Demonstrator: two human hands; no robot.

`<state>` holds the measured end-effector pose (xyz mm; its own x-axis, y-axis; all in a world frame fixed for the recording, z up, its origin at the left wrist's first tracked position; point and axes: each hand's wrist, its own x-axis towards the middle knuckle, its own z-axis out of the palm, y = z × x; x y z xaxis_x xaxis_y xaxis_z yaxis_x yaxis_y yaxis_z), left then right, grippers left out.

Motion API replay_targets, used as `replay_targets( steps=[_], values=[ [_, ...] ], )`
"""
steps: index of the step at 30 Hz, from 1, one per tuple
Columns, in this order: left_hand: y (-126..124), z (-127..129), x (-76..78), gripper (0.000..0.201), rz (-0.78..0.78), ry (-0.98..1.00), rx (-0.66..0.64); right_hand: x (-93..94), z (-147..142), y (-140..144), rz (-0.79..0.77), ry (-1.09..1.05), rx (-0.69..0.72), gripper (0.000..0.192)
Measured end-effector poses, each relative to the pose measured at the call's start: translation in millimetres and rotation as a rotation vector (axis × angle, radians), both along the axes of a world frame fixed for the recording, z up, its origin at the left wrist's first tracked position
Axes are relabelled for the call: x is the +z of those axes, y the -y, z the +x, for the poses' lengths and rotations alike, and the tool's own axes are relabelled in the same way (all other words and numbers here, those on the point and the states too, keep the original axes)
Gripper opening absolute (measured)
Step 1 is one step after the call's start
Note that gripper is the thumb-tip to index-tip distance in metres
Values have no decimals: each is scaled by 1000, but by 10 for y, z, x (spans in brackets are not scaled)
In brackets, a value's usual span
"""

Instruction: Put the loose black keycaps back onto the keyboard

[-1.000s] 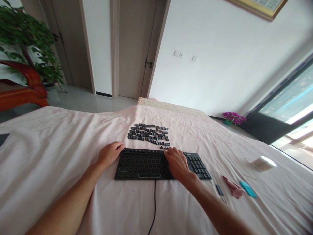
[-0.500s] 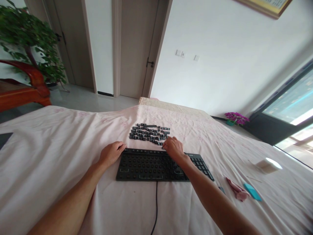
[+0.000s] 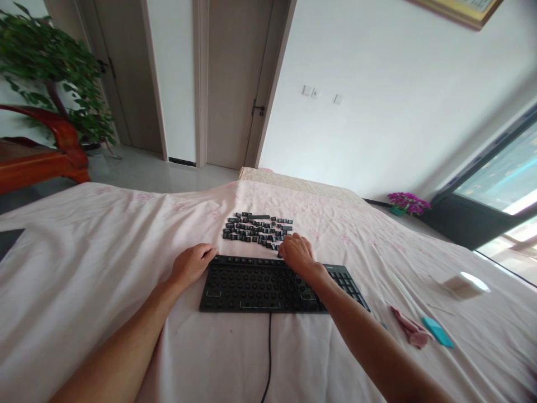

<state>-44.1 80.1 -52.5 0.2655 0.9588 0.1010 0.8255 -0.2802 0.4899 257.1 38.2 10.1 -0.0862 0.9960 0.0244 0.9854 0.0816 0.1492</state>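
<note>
A black keyboard (image 3: 251, 286) with a bare main key field lies crosswise in front of me, its number pad keys still in place. My left hand (image 3: 193, 264) is closed at its far left corner, thumb and fingers bent against the edge. Just past the keyboard's far edge, my right hand (image 3: 297, 252) is bent down with fingertips together over a small black keycap (image 3: 279, 255), mostly hidden by the fingers. Beyond lie rows of loose black keycaps (image 3: 254, 228). A black cable (image 3: 269, 352) runs from the keyboard toward me.
Everything rests on a pale pink, wrinkled cloth (image 3: 201, 358). To the right are a pink cloth piece (image 3: 413, 330), a turquoise object (image 3: 438, 332), a thin stick (image 3: 440, 309) and a white round container (image 3: 466, 285). A dark flat object (image 3: 9, 243) lies at the left edge.
Both hands stay nearly where they were. The right fingers have shifted very slightly by the keycap, and the whole view has moved a little.
</note>
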Motion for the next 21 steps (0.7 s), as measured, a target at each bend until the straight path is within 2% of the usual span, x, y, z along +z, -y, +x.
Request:
replay_targets(
  steps=[6,14,21],
  values=[
    [7,0,2,36,16,20,-15,28,-40,-31,-5,51,46,16],
    [7,6,-8,37,23,20,-15,-4,-58,-52,-5,111,127,24],
    [4,0,-8,37,6,18,-8,-70,-50,-80,19,73,113,25]
  ],
)
